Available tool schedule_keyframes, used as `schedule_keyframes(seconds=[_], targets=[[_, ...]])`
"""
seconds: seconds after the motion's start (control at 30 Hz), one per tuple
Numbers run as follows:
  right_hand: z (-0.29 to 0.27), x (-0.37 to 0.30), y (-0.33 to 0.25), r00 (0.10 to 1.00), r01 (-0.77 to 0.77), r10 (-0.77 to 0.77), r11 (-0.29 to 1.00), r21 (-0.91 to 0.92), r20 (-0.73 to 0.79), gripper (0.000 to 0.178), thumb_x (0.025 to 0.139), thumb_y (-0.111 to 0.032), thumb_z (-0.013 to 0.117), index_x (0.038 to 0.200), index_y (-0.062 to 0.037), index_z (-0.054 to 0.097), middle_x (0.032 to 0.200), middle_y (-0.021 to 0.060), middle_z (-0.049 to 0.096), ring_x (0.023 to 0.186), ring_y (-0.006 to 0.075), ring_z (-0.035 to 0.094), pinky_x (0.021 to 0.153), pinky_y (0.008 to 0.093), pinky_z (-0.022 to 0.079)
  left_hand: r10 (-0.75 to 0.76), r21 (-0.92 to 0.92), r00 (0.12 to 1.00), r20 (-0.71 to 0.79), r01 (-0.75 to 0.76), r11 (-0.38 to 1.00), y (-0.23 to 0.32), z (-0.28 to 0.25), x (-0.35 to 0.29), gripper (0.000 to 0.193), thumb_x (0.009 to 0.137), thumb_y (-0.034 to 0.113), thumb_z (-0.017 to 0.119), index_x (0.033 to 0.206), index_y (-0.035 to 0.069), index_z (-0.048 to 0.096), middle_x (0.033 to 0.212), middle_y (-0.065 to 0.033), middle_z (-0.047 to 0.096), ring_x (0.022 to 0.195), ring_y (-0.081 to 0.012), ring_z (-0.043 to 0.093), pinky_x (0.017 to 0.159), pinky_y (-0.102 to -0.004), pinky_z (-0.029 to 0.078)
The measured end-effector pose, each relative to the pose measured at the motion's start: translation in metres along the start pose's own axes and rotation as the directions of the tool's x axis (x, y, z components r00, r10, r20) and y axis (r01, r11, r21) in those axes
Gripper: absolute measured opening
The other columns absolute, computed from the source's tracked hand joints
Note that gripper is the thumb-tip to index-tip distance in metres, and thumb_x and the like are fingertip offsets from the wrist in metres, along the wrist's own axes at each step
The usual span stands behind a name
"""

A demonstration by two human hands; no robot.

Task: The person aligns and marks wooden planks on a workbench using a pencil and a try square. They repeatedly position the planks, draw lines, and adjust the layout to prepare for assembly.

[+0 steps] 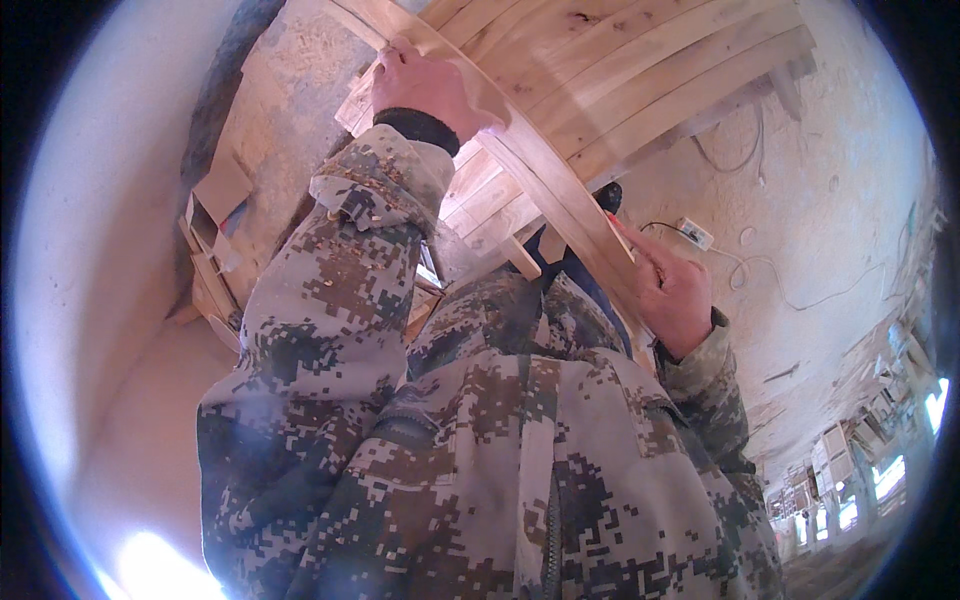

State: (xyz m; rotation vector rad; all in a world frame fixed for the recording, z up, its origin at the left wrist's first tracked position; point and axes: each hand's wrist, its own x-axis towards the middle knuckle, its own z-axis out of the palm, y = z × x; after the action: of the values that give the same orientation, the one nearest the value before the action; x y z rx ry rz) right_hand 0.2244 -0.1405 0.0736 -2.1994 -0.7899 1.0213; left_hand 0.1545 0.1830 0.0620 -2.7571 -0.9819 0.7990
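A long, narrow wooden board [547, 178] slants across in front of my body, from the upper left down to the right. My left hand [425, 90] is closed on its far part, with the fingers bent over the edge. Nearer to me, my right hand [678, 303] grips the board's other part from the right side, its index finger lying along the wood. The undersides of both hands are hidden. Beneath the board, other pale planks [490, 195] show, and a short wood piece [523, 258] sticks out close to my jacket.
Wide planks [640, 75] lie side by side at the top right. A white power strip [694, 234] with cables rests on the dusty floor to the right. Cardboard [222, 187] and wood scraps stand at the left beside a pale wall. Many wood pieces [835, 455] are piled far right.
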Motion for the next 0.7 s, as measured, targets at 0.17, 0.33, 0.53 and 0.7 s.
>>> schedule_keyframes(seconds=[0.17, 0.33, 0.53, 0.7], targets=[[0.008, 0.012, 0.002, 0.979, 0.113, -0.059, 0.956, 0.272, -0.197, 0.023, 0.094, -0.014, 0.066, 0.114, -0.0113, 0.076, 0.073, 0.0188, 0.066, 0.062, 0.018, 0.068, 0.058, 0.0321, 0.05, 0.026, -0.017, 1.0, 0.006, -0.026, 1.0, -0.001, -0.001, 0.002, 0.091, 0.066, 0.073, 0.079, 0.12, 0.0, 0.071, 0.14, -0.0292, 0.054, 0.137, -0.0432, 0.044, 0.112, -0.0495, 0.041], [0.011, 0.065, -0.034, 0.993, 0.106, -0.091, 0.96, 0.261, -0.07, 0.026, 0.1, -0.013, 0.059, 0.122, -0.0042, 0.07, 0.091, 0.0177, 0.074, 0.079, 0.0198, 0.072, 0.074, 0.0319, 0.055, 0.117, 0.033, 0.992, 0.053, -0.119, 0.992, -0.003, -0.014, 0.001, 0.089, 0.066, 0.076, 0.077, 0.118, 0.004, 0.074, 0.139, -0.0291, 0.056, 0.137, -0.0446, 0.044, 0.113, -0.0484, 0.04], [0.038, 0.165, -0.089, 0.913, 0.408, -0.404, 0.91, 0.077, -0.062, 0.036, 0.104, -0.03, 0.053, 0.129, -0.0091, 0.067, 0.101, 0.0191, 0.073, 0.088, 0.0383, 0.07, 0.077, 0.0433, 0.054, 0.032, -0.06, 0.996, 0.087, -0.026, 0.998, -0.005, -0.019, -0.003, 0.085, 0.063, 0.068, 0.084, 0.117, 0.003, 0.074, 0.141, -0.0311, 0.052, 0.139, -0.046, 0.04, 0.112, -0.0486, 0.041], [0.061, 0.226, -0.118, 0.891, 0.452, -0.44, 0.879, 0.154, -0.11, 0.035, 0.104, -0.032, 0.05, 0.126, -0.0105, 0.068, 0.102, 0.022, 0.071, 0.093, 0.0427, 0.067, 0.077, 0.0487, 0.052, 0.026, -0.09, 0.998, 0.056, -0.021, 0.996, -0.004, -0.011, -0.001, 0.083, 0.062, 0.063, 0.086, 0.119, 0.004, 0.073, 0.139, -0.0325, 0.053, 0.139, -0.0482, 0.039, 0.112, -0.0495, 0.041]])
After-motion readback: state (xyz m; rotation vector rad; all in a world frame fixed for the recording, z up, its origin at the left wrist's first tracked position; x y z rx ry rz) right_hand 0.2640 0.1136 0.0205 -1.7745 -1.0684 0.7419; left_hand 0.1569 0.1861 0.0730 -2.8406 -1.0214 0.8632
